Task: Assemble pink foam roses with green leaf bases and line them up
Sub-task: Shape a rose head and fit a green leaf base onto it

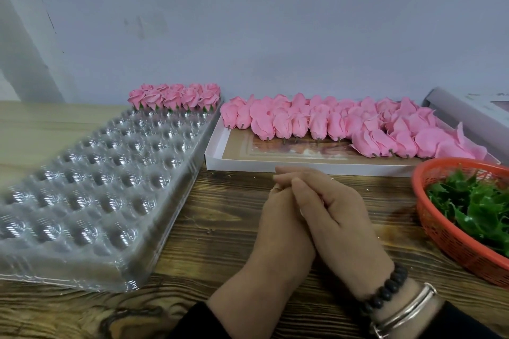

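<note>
At the far end of the clear moulded tray (91, 181), two short rows of finished pink roses (176, 98) with green bases are seen standing upright in the cups; every nearer cup is unfilled. Just to the right, loose rose heads (316, 121) are laid on their sides, stems toward the worker, along the back of a shallow white cardboard box (242, 164). Green leaf bases (479, 206) are heaped in an orange mesh basket (451, 242) at the right edge. No rose or leaf is held at this moment. The left hand (278, 228) and right hand (341, 212) are clasped together on the wooden table (220, 242) in front of the box, the fingers of each curled around the other hand; whether anything small is enclosed between the palms cannot be told. A dark bead bracelet (385, 290) and a silver bangle (407, 308) are noted on the right wrist. The task is judged to be at an early stage, with most rose heads not yet fitted. For the next piece to be done well, it is advised that one leaf base be separated cleanly from the tangled heap, the stem be threaded through its centre, and the base be seated snugly under the petals without crushing the soft foam. Finished roses should be set upright in the next vacant cups, so that the rows are kept straight.
</note>
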